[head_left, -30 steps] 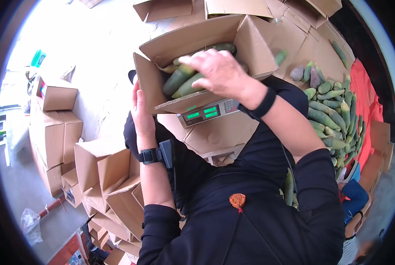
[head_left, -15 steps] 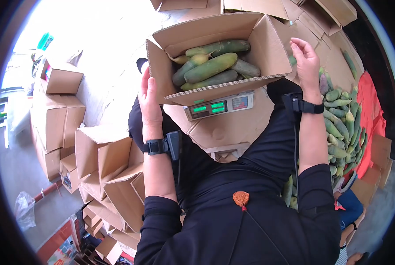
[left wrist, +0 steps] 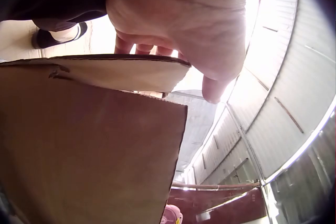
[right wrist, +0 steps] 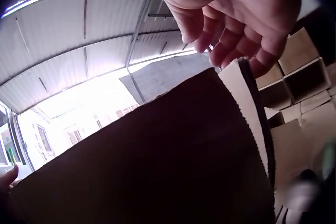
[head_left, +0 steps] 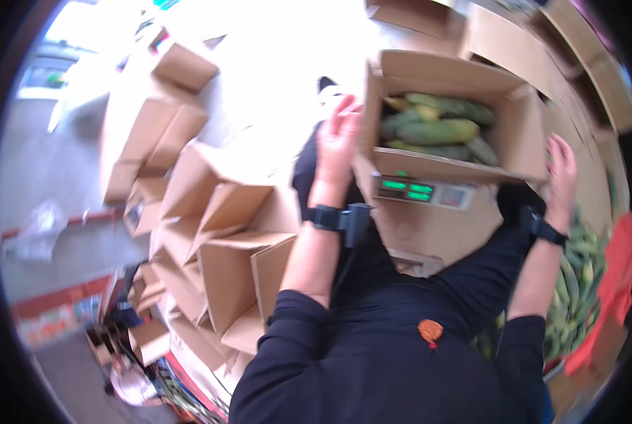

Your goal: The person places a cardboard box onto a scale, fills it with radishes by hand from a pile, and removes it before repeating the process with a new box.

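A cardboard box (head_left: pixel 456 169) with its flaps up holds several long green radishes (head_left: pixel 440 131). It stands on a digital scale (head_left: pixel 452 196) with a lit green display. My left hand (head_left: pixel 337 145) is beside the box's left end, fingers loose; in the left wrist view the fingers pass behind the edge of a cardboard flap (left wrist: pixel 126 74). At the opposite end is my right hand (head_left: pixel 561 169), its fingers loosely bent. The right wrist view shows those fingertips (right wrist: pixel 218 58) right at the box's top corner, with nothing gripped.
Stacked empty cartons (head_left: pixel 224 275) stand to my left, more boxes (head_left: pixel 507 46) beyond at the back right. A heap of green radishes (head_left: pixel 577 283) lies at my right by a red cloth (head_left: pixel 608 290). Flattened cardboard (head_left: pixel 429 230) covers the floor between my legs.
My right hand left the radishes inside the box and swung out to its right end. My left hand stays by the left end. The head view has turned left, so everything shifts right.
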Demonstrator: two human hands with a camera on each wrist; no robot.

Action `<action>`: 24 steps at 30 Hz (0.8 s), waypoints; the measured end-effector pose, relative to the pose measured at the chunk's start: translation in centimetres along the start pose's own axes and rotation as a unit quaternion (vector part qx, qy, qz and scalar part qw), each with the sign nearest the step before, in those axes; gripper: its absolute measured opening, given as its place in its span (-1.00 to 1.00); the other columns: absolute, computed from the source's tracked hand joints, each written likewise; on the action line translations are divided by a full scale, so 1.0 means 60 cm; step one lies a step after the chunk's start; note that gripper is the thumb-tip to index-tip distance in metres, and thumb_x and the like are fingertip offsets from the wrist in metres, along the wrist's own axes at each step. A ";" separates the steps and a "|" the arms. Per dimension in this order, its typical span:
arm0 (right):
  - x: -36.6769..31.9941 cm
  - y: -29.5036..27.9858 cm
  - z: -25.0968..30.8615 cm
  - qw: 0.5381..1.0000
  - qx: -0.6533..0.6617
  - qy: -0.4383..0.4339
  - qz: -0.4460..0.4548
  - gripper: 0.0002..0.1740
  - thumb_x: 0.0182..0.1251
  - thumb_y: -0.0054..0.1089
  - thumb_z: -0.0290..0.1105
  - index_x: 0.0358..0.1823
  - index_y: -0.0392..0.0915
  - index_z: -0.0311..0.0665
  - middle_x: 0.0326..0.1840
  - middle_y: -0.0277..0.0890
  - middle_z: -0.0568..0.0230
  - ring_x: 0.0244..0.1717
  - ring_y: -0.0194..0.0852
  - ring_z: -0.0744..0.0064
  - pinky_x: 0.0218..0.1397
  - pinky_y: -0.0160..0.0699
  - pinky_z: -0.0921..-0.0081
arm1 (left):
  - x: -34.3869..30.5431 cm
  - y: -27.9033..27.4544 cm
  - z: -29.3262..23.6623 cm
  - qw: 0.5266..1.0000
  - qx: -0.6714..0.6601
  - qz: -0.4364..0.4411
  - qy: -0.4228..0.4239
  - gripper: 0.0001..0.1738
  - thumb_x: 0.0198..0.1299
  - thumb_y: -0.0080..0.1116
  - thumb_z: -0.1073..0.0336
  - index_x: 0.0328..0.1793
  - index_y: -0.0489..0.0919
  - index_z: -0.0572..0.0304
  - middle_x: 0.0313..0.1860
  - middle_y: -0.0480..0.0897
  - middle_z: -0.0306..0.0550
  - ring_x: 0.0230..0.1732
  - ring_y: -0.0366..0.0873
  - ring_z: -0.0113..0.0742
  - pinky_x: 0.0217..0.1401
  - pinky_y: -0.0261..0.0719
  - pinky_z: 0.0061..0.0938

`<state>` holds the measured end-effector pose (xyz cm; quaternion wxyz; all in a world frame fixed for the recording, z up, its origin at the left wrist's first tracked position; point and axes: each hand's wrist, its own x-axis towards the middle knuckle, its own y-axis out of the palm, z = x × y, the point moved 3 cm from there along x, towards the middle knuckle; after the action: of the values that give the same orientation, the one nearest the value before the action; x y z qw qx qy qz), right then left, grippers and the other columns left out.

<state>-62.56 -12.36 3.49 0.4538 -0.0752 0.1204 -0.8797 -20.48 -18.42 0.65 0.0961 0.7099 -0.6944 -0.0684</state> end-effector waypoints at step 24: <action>0.070 -0.004 -0.090 0.997 -0.050 -0.042 0.046 -0.61 0.41 0.05 -0.31 0.16 0.40 -0.38 0.09 0.45 0.21 0.10 0.40 0.49 0.23 0.33 0.55 | -0.506 -0.596 -0.112 0.599 0.647 -0.451 -0.138 -0.40 0.07 0.29 0.20 0.23 0.43 0.28 0.17 0.48 0.13 0.21 0.42 -0.03 0.32 0.31 -0.19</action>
<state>-66.49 -14.87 -1.53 0.4940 -0.1292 0.1481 -0.8469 15.06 12.81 -2.21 -0.5281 0.7915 -0.1535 0.2667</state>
